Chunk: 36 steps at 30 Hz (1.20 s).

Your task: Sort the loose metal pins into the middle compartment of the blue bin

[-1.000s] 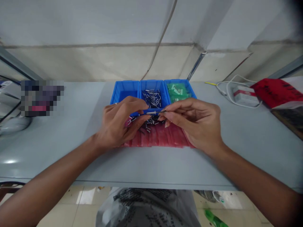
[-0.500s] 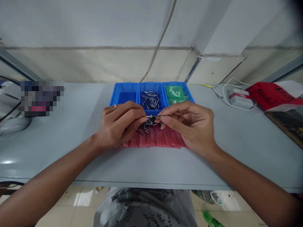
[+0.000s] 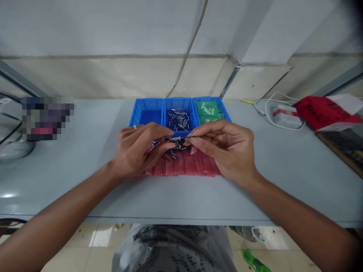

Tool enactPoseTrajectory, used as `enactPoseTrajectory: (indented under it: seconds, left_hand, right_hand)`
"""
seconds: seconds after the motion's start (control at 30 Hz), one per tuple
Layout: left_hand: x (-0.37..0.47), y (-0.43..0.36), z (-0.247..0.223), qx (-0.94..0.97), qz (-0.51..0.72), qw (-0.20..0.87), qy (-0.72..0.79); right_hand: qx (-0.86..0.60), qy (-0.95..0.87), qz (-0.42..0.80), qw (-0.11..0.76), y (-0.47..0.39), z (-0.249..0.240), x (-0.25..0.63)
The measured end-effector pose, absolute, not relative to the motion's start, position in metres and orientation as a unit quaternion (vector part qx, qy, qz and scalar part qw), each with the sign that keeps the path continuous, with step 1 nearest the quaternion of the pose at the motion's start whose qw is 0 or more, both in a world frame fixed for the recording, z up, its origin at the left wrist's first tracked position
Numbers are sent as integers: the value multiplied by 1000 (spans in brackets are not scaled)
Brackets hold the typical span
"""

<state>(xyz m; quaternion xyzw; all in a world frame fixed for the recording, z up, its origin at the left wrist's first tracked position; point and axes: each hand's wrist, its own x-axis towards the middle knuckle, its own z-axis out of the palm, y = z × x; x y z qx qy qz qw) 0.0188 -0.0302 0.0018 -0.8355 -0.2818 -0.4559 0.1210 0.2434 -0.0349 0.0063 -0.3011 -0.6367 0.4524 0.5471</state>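
My right hand (image 3: 229, 145) pinches a thin metal pin (image 3: 181, 137), which looks like a blind rivet, between thumb and forefinger. The pin points left, roughly level, toward my left hand (image 3: 141, 147). The left thumb and forefinger stand apart around the pin's far end; whether they touch it I cannot tell. More small pins (image 3: 154, 144) show behind the left fingers, and I cannot tell if they lie in the palm or on the pile. Below both hands, a heap of loose pins (image 3: 172, 154) rests on red plastic bags (image 3: 181, 166).
Three blue bins stand joined behind the hands: the left bin (image 3: 137, 109) has a bare floor showing, the middle bin (image 3: 166, 104) holds many pins, the right one green packets (image 3: 210, 109). A white cable (image 3: 266, 113), boxed item (image 3: 286, 115) and red bag (image 3: 320, 113) lie right; a mouse (image 3: 17, 150) left.
My left thumb and forefinger have parted from the pin they were pinched at, so more of it shows. The right hand keeps its pinch. The whole view has shifted slightly.
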Motion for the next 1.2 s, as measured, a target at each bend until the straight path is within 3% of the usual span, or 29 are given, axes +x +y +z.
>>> enactPoseTrajectory:
  seconds: [1.07, 1.2]
  left_hand:
    - [19, -32, 4, -836, -436, 127, -307]
    - [20, -35, 7, -817, -444, 132, -344]
  right_hand:
    - [-310, -618, 488, 533, -32, 3, 245]
    - [-316, -583, 494, 562, -24, 2, 245]
